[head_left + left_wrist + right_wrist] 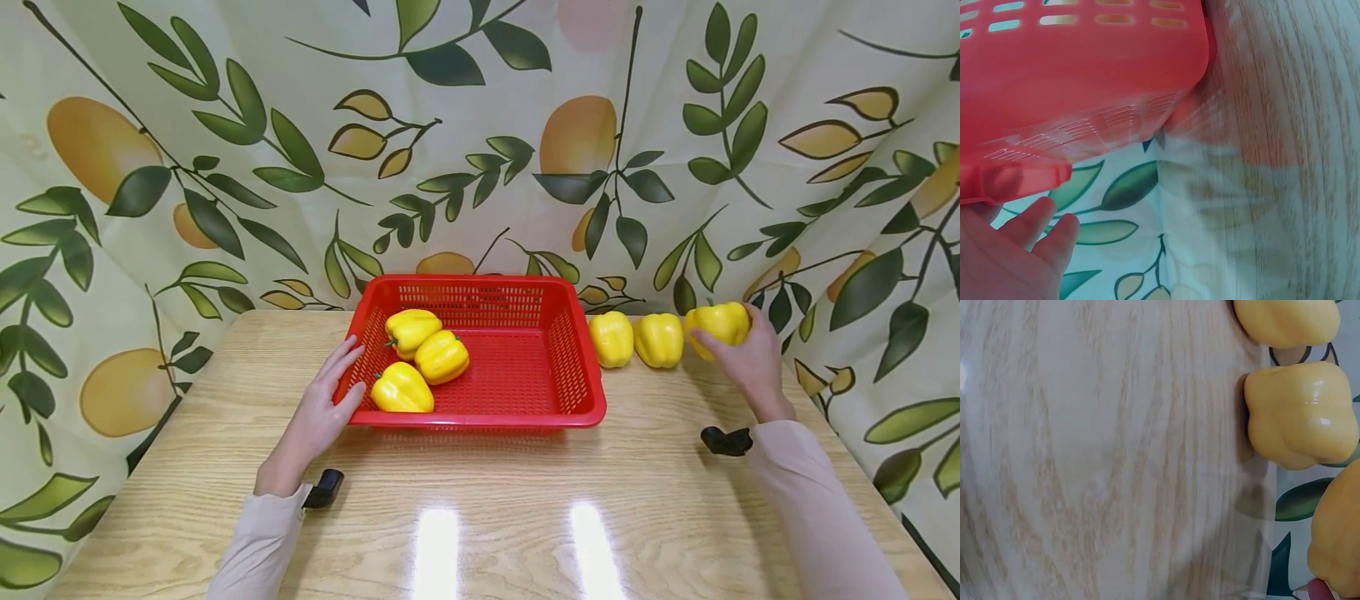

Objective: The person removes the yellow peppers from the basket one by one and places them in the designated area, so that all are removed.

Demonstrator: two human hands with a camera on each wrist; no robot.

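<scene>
My right hand (752,360) grips a yellow bell pepper (718,325) at the right end of a row, thumb on its near side. In the right wrist view that held bell pepper (1338,534) shows at the lower right edge, with a fingertip under it. Beside it stand two more yellow peppers, a middle one (659,340) and one (612,339) close to the basket. At the left end of the red plastic basket (480,419), my left hand (321,414) touches the rim with fingers extended. Three yellow peppers (402,388) lie in the basket's left part.
The basket stands on a wooden table (480,508) near its back edge. A leaf-and-fruit patterned curtain (480,108) hangs behind the table and along both sides. Black wrist straps (726,441) stick out from the sleeves.
</scene>
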